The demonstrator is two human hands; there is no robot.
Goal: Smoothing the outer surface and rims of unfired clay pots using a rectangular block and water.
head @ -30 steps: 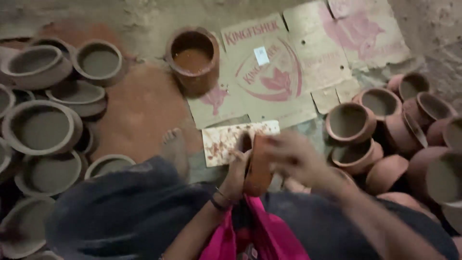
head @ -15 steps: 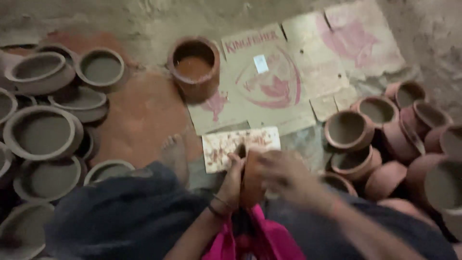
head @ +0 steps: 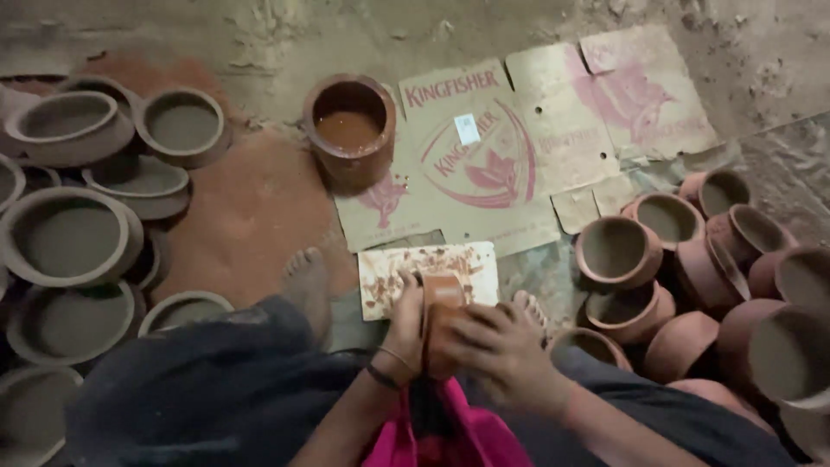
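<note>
A small reddish-brown clay pot [head: 441, 298] is gripped between both my hands, low in the middle of the head view. My left hand [head: 403, 333] clasps its left side, a thin dark band on the wrist. My right hand [head: 506, 350] wraps its right side and covers the lower part. The pot is held over a pink cloth [head: 458, 437] on my lap. Just beyond it lies a white tile [head: 385, 272] smeared with red paint. A larger clay pot [head: 349, 130] holding red-brown liquid stands farther out on flattened cardboard [head: 553, 130].
Several grey unpainted clay bowls [head: 65, 238] are piled at the left. Several reddish painted pots [head: 618, 252] crowd the right. My bare feet [head: 307, 281] rest on the ground by a red-stained patch [head: 246, 203]. Dark trousers cover my knees.
The view has shifted slightly, so everything sits a little lower. My right hand has slid over the small pot, which stays held in both hands.
</note>
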